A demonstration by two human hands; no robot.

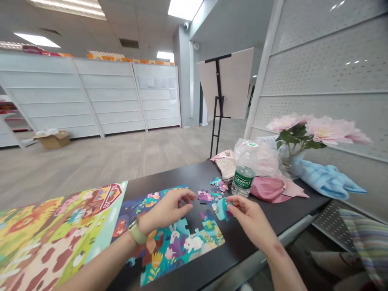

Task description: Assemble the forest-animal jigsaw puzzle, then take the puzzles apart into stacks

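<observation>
Between thumb and fingers, my right hand (250,216) pinches a teal jigsaw puzzle piece (222,209) above the table. My left hand (171,206) hovers over the partly joined jigsaw puzzle (178,246), its fingers loosely curved and apart, with nothing visible in them. Rabbits, leaves and flowers show on the joined part, and dark table shows through a gap in its middle. My left forearm covers some of the puzzle. Several loose puzzle pieces (206,196) lie in a cluster just beyond my hands, near the bottle.
A water bottle (243,178) stands behind my right hand, beside pink cloth (268,189), clear plastic, a flower vase (287,161) and blue cloth (329,176). At left lies a farm-animal picture sheet (69,234). The dark table's (242,246) front edge runs below my right forearm.
</observation>
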